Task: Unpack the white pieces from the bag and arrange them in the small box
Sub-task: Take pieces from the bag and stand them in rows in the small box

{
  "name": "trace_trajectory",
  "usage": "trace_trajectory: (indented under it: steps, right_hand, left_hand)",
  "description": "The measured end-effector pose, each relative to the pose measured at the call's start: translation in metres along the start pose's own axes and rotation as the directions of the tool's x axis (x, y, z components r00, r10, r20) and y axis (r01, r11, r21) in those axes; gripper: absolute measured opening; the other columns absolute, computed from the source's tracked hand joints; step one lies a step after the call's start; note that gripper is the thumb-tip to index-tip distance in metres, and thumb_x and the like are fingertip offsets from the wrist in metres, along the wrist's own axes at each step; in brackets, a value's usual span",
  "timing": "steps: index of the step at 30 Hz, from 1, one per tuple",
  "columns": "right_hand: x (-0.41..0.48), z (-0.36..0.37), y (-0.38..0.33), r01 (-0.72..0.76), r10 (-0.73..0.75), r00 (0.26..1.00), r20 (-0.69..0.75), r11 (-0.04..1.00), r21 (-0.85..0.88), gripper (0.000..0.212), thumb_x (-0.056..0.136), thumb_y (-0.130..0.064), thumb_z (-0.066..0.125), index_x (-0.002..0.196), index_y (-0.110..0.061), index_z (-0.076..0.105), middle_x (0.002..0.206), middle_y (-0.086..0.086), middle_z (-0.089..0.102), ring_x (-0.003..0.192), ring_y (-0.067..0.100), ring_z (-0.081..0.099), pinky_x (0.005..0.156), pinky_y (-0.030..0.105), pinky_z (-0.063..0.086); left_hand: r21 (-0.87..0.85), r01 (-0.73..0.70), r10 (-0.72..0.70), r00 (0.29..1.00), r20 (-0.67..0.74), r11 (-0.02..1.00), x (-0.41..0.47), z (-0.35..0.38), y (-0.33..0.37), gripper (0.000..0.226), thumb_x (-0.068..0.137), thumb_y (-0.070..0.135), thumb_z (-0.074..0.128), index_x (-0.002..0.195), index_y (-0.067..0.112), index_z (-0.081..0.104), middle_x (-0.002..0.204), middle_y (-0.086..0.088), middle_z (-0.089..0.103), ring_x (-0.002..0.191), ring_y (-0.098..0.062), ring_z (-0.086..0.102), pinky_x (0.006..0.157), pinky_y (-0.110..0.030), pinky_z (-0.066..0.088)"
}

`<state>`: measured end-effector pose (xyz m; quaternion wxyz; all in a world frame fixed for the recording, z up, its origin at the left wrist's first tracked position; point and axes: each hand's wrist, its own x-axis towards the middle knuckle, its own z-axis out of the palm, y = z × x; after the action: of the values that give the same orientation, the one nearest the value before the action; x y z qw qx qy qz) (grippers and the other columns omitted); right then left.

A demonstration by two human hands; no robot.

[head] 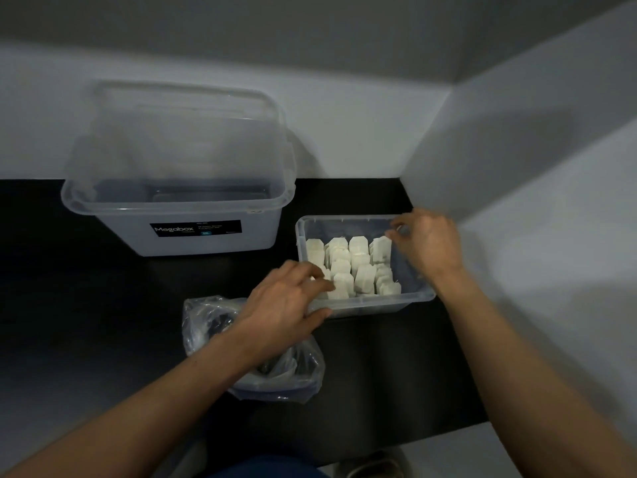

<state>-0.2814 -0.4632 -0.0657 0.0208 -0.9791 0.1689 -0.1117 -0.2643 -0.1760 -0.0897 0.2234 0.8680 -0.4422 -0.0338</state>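
Observation:
The small clear box sits on the black counter by the right wall, holding several rows of upright white pieces. My left hand grips the box's near left corner, fingers over the rim touching the front pieces, thumb under the edge. My right hand hovers over the box's far right side, fingertips pinched at the back-right row of pieces. The crumpled clear plastic bag lies in front of the box, partly under my left forearm; its contents are dark and unclear.
A large clear tub labelled Megabox stands at the back left with its lid leaning on the wall. White walls close in behind and on the right. The black counter ends near my body.

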Motion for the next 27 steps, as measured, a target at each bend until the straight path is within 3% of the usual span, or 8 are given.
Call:
trace_trajectory:
  steps: [5,9,14,16,18,20,25,27]
  right_hand:
    - [-0.067,-0.037,-0.064,-0.012,0.052,0.996,-0.073,0.885,0.466,0.016,0.09,-0.034,0.078,0.102,-0.023,0.079,0.078,-0.008,0.062,0.068,0.006,0.056,0.069,0.018,0.041]
    - [-0.128,-0.042,-0.135,0.03,-0.157,0.978,0.138,0.76,0.649,0.013,0.094,-0.029,0.074,0.106,-0.028,0.079,0.087,-0.012,0.069,0.079,0.005,0.064,0.072,0.013,0.048]
    - [-0.164,0.003,-0.189,0.184,-0.362,0.82,0.443,0.9,0.394,0.026,0.103,-0.027,0.051,0.121,-0.03,0.07,0.114,-0.002,0.073,0.103,0.02,0.067,0.08,0.032,0.049]
    - [-0.169,0.022,-0.198,0.259,-0.331,0.788,0.519,0.943,0.208,0.033,0.103,-0.027,0.048,0.133,-0.031,0.063,0.125,0.003,0.069,0.111,0.027,0.066,0.088,0.035,0.049]
    - [-0.168,0.033,-0.198,0.247,-0.245,0.788,0.565,0.966,0.074,0.033,0.103,-0.032,0.047,0.133,-0.034,0.061,0.123,0.005,0.07,0.113,0.029,0.067,0.096,0.039,0.048]
    - [-0.163,0.038,-0.196,0.215,-0.185,0.792,0.581,0.976,0.019,0.031,0.102,-0.038,0.047,0.128,-0.032,0.063,0.116,0.005,0.073,0.111,0.03,0.068,0.099,0.041,0.045]
    - [-0.155,0.046,-0.21,0.209,-0.173,0.803,0.57,0.978,0.002,0.041,0.094,-0.04,0.06,0.134,-0.032,0.058,0.115,0.005,0.073,0.107,0.03,0.069,0.091,0.038,0.05]
    - [-0.15,0.052,-0.222,0.197,-0.214,0.815,0.538,0.976,0.091,0.033,0.095,-0.031,0.059,0.128,-0.033,0.066,0.115,0.005,0.073,0.104,0.029,0.07,0.085,0.037,0.054]
  left_hand:
    - [-0.048,0.169,-0.176,0.956,-0.233,0.984,-0.046,-0.024,-0.039,0.029,0.086,0.038,0.073,0.11,0.025,0.068,0.123,0.001,0.057,0.116,-0.017,0.049,0.095,-0.038,0.048]
    - [-0.055,0.22,-0.227,0.931,-0.287,0.974,-0.084,-0.037,-0.069,0.021,0.084,0.036,0.079,0.092,0.021,0.067,0.122,-0.002,0.056,0.117,-0.02,0.047,0.093,-0.039,0.044]
    - [0.072,0.22,-0.206,0.964,-0.167,0.973,-0.115,-0.034,-0.084,0.021,0.077,0.042,0.083,0.078,0.024,0.072,0.131,-0.006,0.057,0.13,-0.029,0.044,0.102,-0.052,0.042]
    - [0.216,0.197,-0.201,0.98,-0.007,0.956,-0.12,-0.027,-0.083,0.033,0.078,0.054,0.076,0.101,0.03,0.076,0.146,-0.01,0.048,0.142,-0.036,0.031,0.116,-0.058,0.029]
    - [0.313,0.226,-0.296,0.934,0.2,0.922,-0.125,-0.021,-0.087,0.067,0.079,0.065,0.067,0.14,0.038,0.055,0.163,-0.013,0.021,0.152,-0.042,0.005,0.124,-0.058,0.005]
    - [0.336,0.26,-0.375,0.861,0.344,0.905,-0.128,-0.018,-0.092,0.092,0.075,0.075,0.065,0.154,0.041,0.031,0.167,-0.013,0.001,0.152,-0.046,-0.01,0.122,-0.06,-0.004]
    - [0.071,0.369,-0.36,0.82,0.445,0.927,-0.131,-0.017,-0.091,0.105,0.066,0.065,0.082,0.151,0.039,0.027,0.157,-0.004,0.023,0.14,-0.034,0.034,0.109,-0.055,0.042]
    - [0.032,0.351,-0.332,0.847,0.416,0.936,-0.132,-0.018,-0.092,0.102,0.066,0.054,0.085,0.151,0.037,0.03,0.151,-0.001,0.029,0.137,-0.027,0.038,0.104,-0.051,0.048]
